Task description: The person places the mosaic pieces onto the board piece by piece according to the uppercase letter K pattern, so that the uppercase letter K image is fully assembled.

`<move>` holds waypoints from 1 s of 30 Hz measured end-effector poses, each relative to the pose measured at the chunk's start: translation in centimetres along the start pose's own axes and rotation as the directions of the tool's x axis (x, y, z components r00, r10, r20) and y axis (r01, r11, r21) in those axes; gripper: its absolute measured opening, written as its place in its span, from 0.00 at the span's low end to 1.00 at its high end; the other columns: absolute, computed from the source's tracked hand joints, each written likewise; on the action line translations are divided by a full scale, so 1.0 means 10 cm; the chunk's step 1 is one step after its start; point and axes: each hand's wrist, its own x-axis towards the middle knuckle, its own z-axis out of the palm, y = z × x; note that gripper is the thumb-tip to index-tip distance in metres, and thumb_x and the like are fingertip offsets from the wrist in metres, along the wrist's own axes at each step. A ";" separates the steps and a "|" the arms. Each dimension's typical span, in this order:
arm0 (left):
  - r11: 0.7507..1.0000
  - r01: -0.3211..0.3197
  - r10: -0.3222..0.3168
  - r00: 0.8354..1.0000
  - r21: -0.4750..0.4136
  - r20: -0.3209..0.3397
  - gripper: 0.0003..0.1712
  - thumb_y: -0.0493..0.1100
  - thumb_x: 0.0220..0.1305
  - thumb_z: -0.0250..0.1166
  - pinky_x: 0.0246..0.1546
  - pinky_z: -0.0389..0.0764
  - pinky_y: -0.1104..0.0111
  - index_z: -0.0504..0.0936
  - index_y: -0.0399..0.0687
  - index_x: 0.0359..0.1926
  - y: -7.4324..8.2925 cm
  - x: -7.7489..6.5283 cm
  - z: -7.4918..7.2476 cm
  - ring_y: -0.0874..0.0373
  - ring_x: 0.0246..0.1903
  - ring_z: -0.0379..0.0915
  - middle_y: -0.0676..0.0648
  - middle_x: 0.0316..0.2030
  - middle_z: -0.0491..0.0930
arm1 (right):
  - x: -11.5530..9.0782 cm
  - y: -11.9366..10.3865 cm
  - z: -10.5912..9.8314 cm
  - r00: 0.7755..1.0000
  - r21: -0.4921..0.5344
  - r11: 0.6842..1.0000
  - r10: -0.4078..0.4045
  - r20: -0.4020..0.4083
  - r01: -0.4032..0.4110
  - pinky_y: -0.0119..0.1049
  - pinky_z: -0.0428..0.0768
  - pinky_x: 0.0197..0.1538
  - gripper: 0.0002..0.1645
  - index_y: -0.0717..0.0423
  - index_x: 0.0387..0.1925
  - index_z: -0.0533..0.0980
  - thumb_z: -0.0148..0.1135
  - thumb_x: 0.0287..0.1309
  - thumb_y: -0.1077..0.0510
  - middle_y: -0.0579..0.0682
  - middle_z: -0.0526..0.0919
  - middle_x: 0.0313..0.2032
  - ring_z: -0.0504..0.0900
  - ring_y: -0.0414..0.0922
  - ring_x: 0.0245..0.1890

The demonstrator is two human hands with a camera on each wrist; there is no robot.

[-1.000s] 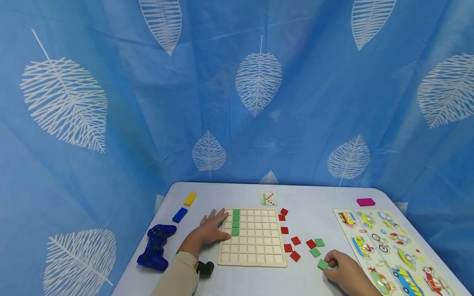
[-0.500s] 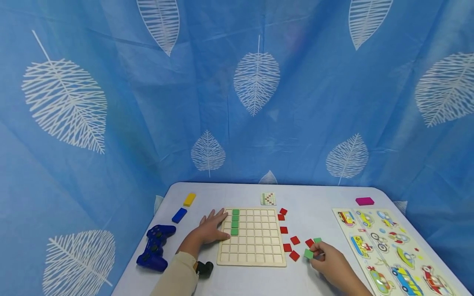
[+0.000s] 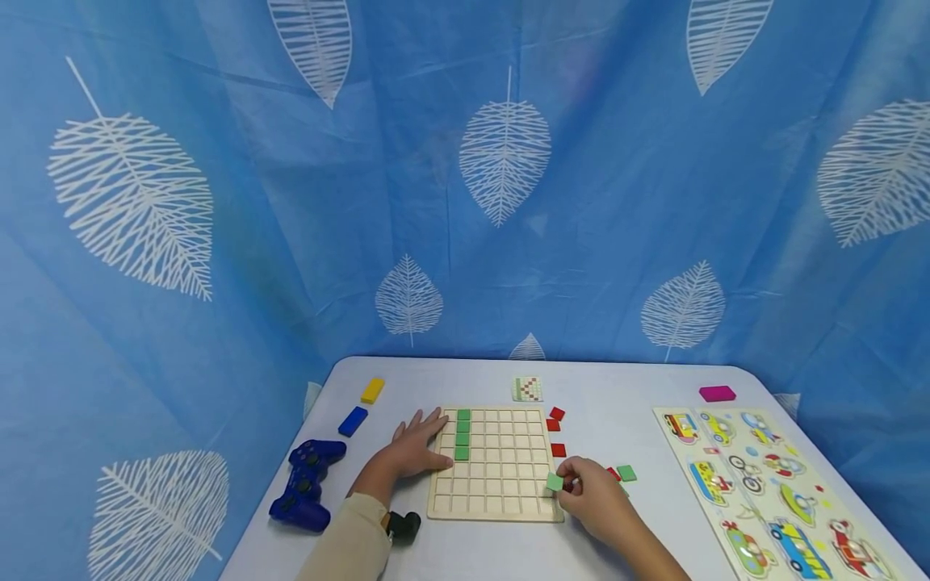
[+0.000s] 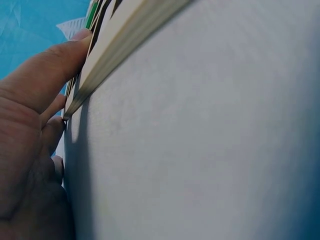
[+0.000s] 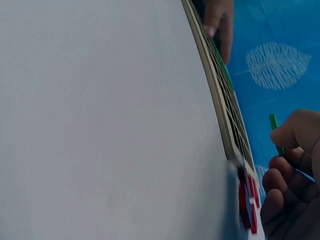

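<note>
A wooden grid board point(image 3: 501, 470) lies on the white table, with several green tiles point(image 3: 462, 440) in a column near its left side. My left hand point(image 3: 411, 452) rests against the board's left edge with fingers spread; in the left wrist view its thumb point(image 4: 55, 62) touches the rim. Between thumb and fingers, my right hand point(image 3: 597, 496) pinches a green square tile point(image 3: 555, 482) above the board's right edge. The right wrist view shows that held tile point(image 5: 273, 125) edge-on. Several red tiles point(image 3: 558, 449) lie right of the board, some hidden behind my right hand.
A small pattern card point(image 3: 527, 389) lies behind the board. On the left are a blue game controller point(image 3: 305, 486), a blue block point(image 3: 353, 421) and a yellow block point(image 3: 372, 390). A vehicle picture puzzle point(image 3: 756, 484), a magenta block point(image 3: 717, 394) and a loose green tile point(image 3: 627, 473) are on the right.
My right hand picked up a green tile from the table at right and carried it left to the board's right edge. My left hand has stayed in place.
</note>
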 end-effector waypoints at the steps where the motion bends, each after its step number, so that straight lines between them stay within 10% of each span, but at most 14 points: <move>1: 1.000 0.000 0.000 1.000 -0.002 -0.002 0.55 0.61 0.57 0.78 0.81 0.36 0.40 0.63 0.59 0.81 0.00 0.00 0.00 0.42 0.84 0.32 0.51 0.84 0.50 | 0.02 -0.03 0.03 1.000 -0.001 1.000 -0.021 0.007 0.021 0.30 0.74 0.32 0.14 0.51 0.39 0.80 0.72 0.51 0.65 0.43 0.78 0.33 0.74 0.40 0.32; 13: 1.000 -0.002 0.002 1.000 -0.002 -0.006 0.55 0.61 0.57 0.78 0.81 0.36 0.40 0.63 0.59 0.81 -0.01 -0.01 0.00 0.43 0.84 0.32 0.52 0.84 0.49 | 0.24 -0.37 0.39 0.974 0.018 0.978 -0.208 0.093 0.207 0.29 0.76 0.35 0.14 0.50 0.40 0.79 0.70 0.51 0.63 0.41 0.79 0.35 0.75 0.38 0.32; 30: 1.000 -0.008 0.008 1.000 0.007 0.001 0.54 0.62 0.58 0.78 0.81 0.36 0.39 0.63 0.59 0.81 0.01 -0.02 -0.02 0.41 0.84 0.33 0.51 0.84 0.50 | 0.45 -0.66 0.75 0.971 0.082 0.977 -0.206 0.123 0.197 0.32 0.81 0.40 0.13 0.53 0.42 0.79 0.71 0.55 0.63 0.43 0.79 0.36 0.79 0.39 0.37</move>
